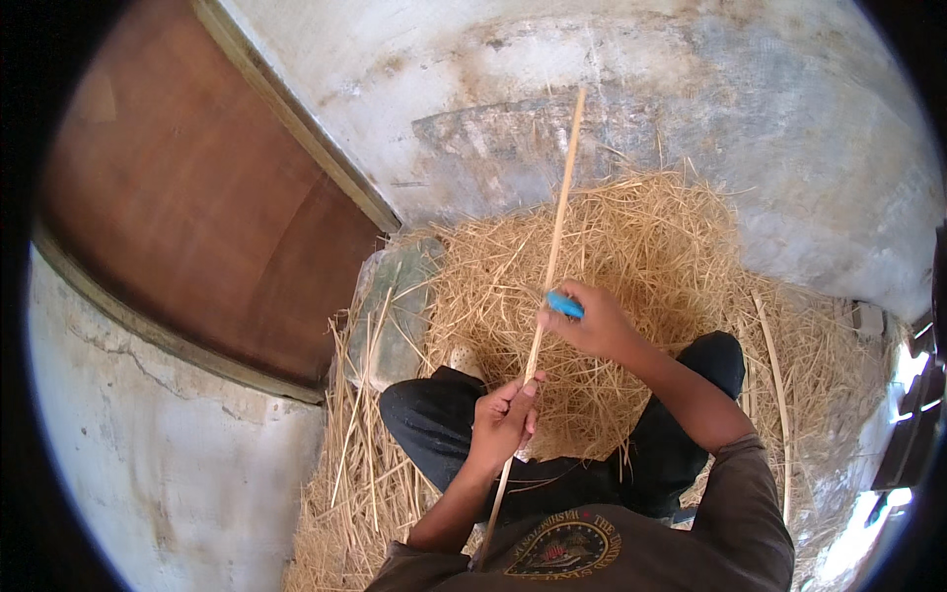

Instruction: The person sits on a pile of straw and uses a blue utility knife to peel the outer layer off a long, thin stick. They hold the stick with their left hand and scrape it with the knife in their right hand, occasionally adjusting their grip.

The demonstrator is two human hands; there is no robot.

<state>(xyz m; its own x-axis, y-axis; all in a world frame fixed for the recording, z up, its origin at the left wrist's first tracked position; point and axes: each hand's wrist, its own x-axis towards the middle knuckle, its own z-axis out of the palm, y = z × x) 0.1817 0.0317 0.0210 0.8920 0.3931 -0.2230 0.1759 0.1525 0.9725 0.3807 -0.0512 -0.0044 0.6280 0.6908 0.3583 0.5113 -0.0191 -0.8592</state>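
Note:
A long, thin, pale wooden strip [562, 207], perhaps bamboo, slants up from my lap toward the wall. Around its lower part my left hand [500, 422] is closed, between my bent knees. Higher along the strip, my right hand [592, 321] is closed on a small tool with a bright blue handle [565, 304]. That tool lies against or right beside the strip; its working end is too small and blurred to make out. The strip's lower end reaches my shirt.
Loose straw [641, 237] is heaped in front of me and on both sides. A greenish stone block [400, 306] stands by my left knee, near a brown door panel [207, 187] in a wooden frame. A stained wall [789, 128] rises ahead. Another strip [774, 375] lies at right.

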